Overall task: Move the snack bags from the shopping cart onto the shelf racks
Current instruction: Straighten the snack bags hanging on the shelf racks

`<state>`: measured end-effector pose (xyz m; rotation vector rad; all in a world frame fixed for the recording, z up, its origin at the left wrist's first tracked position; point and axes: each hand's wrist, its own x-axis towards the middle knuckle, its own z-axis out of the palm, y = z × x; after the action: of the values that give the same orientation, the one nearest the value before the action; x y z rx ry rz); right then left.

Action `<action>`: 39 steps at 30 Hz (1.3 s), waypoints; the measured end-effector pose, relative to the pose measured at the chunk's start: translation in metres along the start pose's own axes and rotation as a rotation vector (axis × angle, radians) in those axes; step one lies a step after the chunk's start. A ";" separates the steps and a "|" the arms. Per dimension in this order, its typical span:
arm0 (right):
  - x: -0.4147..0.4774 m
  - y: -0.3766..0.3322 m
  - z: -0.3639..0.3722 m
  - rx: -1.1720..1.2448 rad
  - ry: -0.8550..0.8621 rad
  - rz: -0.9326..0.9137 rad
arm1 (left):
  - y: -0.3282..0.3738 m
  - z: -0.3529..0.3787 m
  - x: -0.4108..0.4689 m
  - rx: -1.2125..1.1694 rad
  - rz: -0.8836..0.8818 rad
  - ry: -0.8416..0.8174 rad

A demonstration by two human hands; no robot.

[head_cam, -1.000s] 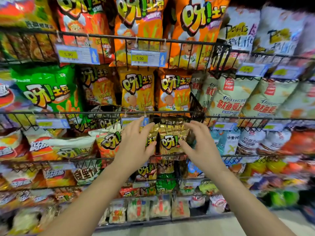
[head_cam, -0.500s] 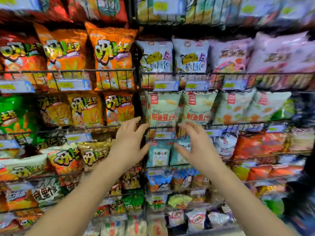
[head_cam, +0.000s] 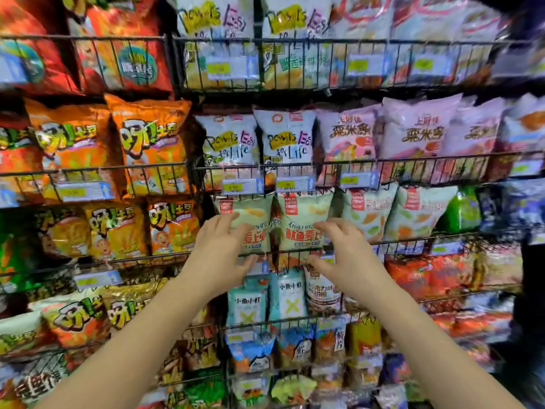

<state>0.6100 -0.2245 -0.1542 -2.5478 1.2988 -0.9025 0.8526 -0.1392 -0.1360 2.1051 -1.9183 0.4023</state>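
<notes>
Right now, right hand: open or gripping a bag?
Open. The right hand has spread fingers holding nothing, in front of a pale green snack bag in the wire rack. Contact with it: cannot tell.

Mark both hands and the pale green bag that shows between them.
left hand [head_cam: 219,249], head view, back of the hand.
right hand [head_cam: 346,255], head view, back of the hand.
pale green bag [head_cam: 295,222], head view, front panel below its red label.

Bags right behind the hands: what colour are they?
Pale green bags with a red corner label and red lettering; head view.
</notes>
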 end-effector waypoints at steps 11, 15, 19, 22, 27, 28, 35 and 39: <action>0.088 0.024 -0.025 -0.111 0.045 -0.029 | 0.018 -0.031 0.097 -0.068 0.079 0.033; 0.111 0.051 -0.045 -0.117 0.117 -0.026 | 0.038 -0.032 0.127 -0.060 0.130 0.077; 0.134 0.084 -0.066 -0.109 0.138 -0.046 | 0.068 -0.030 0.155 -0.032 0.139 0.103; 0.145 0.115 -0.085 -0.111 0.135 -0.074 | 0.099 -0.028 0.178 -0.027 0.117 0.123; 0.167 0.186 -0.136 -0.098 0.293 -0.121 | 0.166 -0.023 0.229 -0.001 0.098 0.154; 0.172 0.200 -0.146 -0.094 0.342 -0.127 | 0.175 -0.022 0.239 0.002 0.085 0.164; 0.211 0.252 -0.166 -0.208 0.469 -0.221 | 0.198 -0.024 0.294 0.081 0.032 0.212; 0.240 0.264 -0.167 -0.292 0.454 -0.281 | 0.193 -0.031 0.324 0.106 0.017 0.132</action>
<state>0.4404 -0.5504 -0.0122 -2.9168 1.2734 -1.5216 0.6881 -0.4445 0.0161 2.0710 -1.8791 0.6434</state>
